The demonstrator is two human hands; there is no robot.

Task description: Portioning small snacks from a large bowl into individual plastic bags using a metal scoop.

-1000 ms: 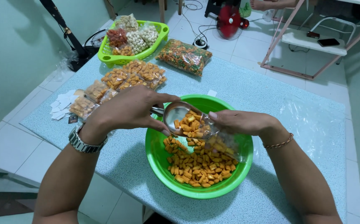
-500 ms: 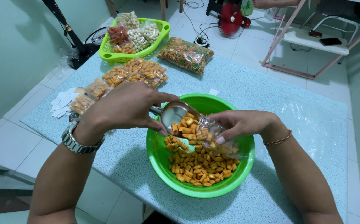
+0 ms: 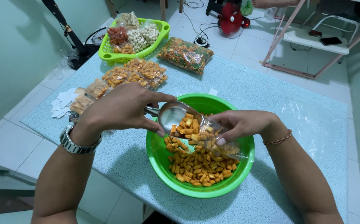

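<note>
My left hand (image 3: 122, 108) grips a metal scoop (image 3: 172, 117) loaded with orange snack pieces, held over a green bowl (image 3: 160, 166) that is partly filled with the same pieces. My right hand (image 3: 244, 124) holds a small clear plastic bag (image 3: 221, 141) open at the scoop's lip. Several pieces lie inside the bag, which hangs over the bowl. A metal watch sits on my left wrist and a thin bracelet on my right.
Filled small snack bags (image 3: 134, 74) lie in a row at the left, by white paper slips (image 3: 62, 101). A lime basket (image 3: 105, 52) of mixed snack packs and a big bag of mixed snacks (image 3: 185, 55) stand behind. Clear plastic sheets (image 3: 312, 120) lie at right.
The scoop has tipped further toward the bag and more pieces have slid in. My right hand has shifted its hold on the bag's mouth slightly.
</note>
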